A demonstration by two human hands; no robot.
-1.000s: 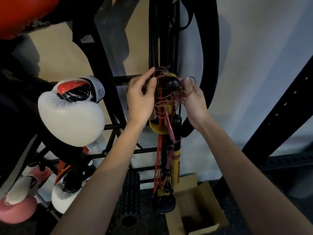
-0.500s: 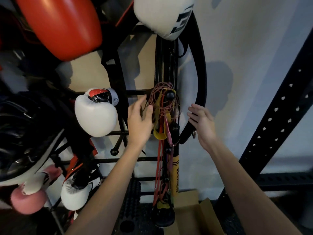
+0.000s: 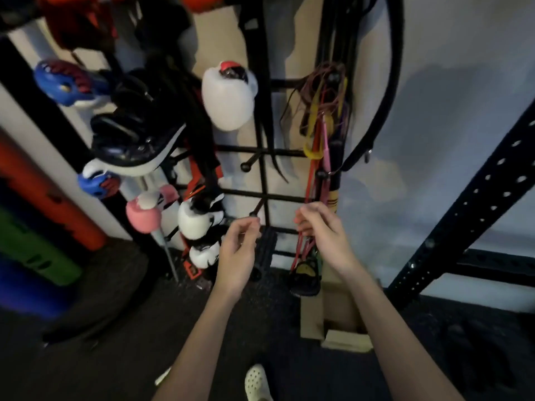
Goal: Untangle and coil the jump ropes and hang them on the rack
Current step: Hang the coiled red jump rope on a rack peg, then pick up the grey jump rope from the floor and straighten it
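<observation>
Hands [image 3: 238, 250] half-curled, holding nothing.

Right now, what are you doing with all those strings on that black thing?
Those strings are jump ropes, coiled in a bundle and hanging from a peg high on the black rack, next to a white boxing glove. The person's left hand and right hand are low in front of the rack, fingers loosely curled. Neither touches the bundle. The picture is too blurry to tell if they hold anything.
</observation>
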